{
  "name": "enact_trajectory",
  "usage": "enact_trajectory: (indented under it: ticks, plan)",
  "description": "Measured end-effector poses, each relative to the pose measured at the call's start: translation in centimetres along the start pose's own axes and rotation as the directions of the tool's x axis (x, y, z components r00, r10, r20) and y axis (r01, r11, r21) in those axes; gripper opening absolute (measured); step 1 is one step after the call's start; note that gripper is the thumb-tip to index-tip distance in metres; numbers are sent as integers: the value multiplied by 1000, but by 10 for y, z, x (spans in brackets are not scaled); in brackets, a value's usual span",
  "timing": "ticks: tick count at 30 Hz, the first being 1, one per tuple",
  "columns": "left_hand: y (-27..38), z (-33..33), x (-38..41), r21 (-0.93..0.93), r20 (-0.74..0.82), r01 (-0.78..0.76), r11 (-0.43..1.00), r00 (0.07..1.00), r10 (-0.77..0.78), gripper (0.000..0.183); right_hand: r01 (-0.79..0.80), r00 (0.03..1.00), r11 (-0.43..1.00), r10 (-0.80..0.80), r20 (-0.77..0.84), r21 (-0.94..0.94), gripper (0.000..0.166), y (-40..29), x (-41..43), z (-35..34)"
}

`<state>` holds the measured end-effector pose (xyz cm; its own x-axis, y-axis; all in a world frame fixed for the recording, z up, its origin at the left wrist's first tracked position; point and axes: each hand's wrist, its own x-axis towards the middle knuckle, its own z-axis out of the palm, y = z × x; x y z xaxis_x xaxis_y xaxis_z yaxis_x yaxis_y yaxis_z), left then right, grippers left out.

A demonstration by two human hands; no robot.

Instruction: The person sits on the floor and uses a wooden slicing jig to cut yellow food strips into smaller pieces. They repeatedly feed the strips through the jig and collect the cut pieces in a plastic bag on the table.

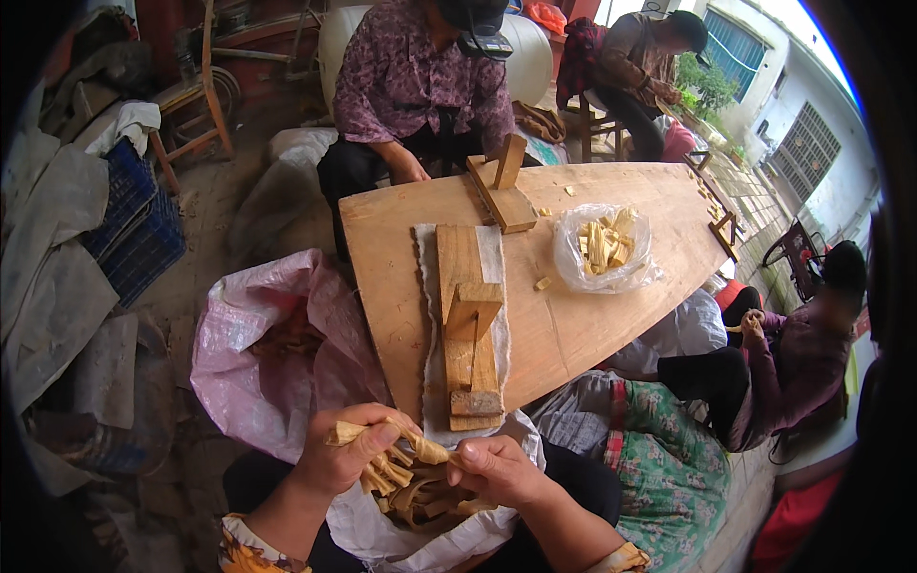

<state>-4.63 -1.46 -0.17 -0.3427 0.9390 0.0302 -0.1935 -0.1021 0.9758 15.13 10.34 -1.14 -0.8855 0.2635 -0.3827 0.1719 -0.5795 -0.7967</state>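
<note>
My left hand [347,448] grips one end of a twisted, pale yellow dried strip [428,450] that looks like plant matter. On the other end, my right hand [501,469] pinches it between thumb and fingers, so it spans the gap between both hands. Below them, a white woven sack [401,538] in my lap holds many similar curled strips [430,501]. Just beyond my hands, a wooden block stand [458,254] with raised wooden pieces lies on a pale cloth [428,315] at the table's near end.
The wooden table [390,286] bears a plastic bag of cut pieces [605,247] and a second wooden stand [510,204]. Left stands an open pink woven sack [286,358]. A person [423,93] sits across; others [795,358] sit right and far right.
</note>
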Motion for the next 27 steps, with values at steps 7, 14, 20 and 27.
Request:
enact_trajectory:
  ticks: [7,14,20,27]
  plan:
    - [-18,-4,4,-316,324,355,880,912,-252,33,38,995,976,-57,-85,-214,39,-7,1,9]
    - [-19,17,-5,-250,148,292,923,954,-261,10,-58,978,990,30,-207,-130,22,-13,-9,4]
    - [-13,21,15,-11,16,85,996,996,-85,7,254,873,959,-282,-397,-123,10,-23,-9,-11]
    - [-28,38,53,112,-142,35,993,990,-18,12,153,486,511,-784,-386,-846,17,-25,39,-33]
